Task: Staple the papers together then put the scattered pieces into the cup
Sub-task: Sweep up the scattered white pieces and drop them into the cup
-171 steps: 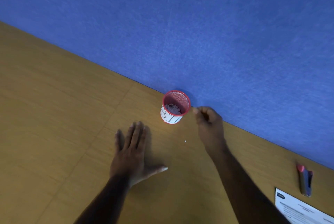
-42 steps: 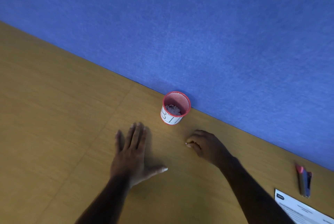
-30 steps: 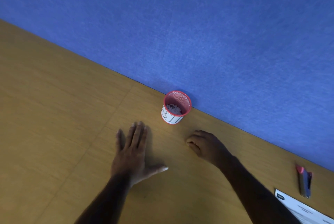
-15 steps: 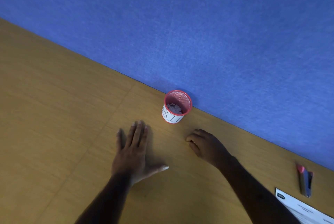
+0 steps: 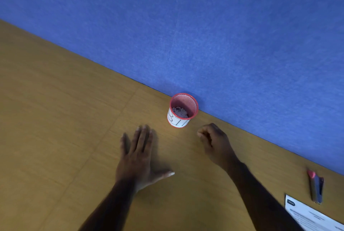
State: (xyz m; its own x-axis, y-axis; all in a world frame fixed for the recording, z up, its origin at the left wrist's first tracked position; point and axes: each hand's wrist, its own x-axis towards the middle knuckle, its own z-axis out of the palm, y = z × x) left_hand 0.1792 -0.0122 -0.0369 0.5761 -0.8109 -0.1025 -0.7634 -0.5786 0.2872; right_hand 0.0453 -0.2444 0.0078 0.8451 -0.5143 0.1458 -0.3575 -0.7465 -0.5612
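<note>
The left hand (image 5: pixel 136 158) lay flat on the wooden worktop (image 5: pixel 55 119), its grip spread wide and empty. The right hand (image 5: pixel 216 144) hovered just right of the red mesh cup (image 5: pixel 182 110), fingers pinched narrow; what they held could not be told. White pieces (image 5: pixel 180 112) sat inside the cup. The stapler (image 5: pixel 315 187) and papers (image 5: pixel 309 215) lay well apart, at far right.

Table (image 5: pixel 55 119) — cup (image 5: pixel 181 111), stapler (image 5: pixel 316 187) (papers (image 5: pixel 309 215))
</note>
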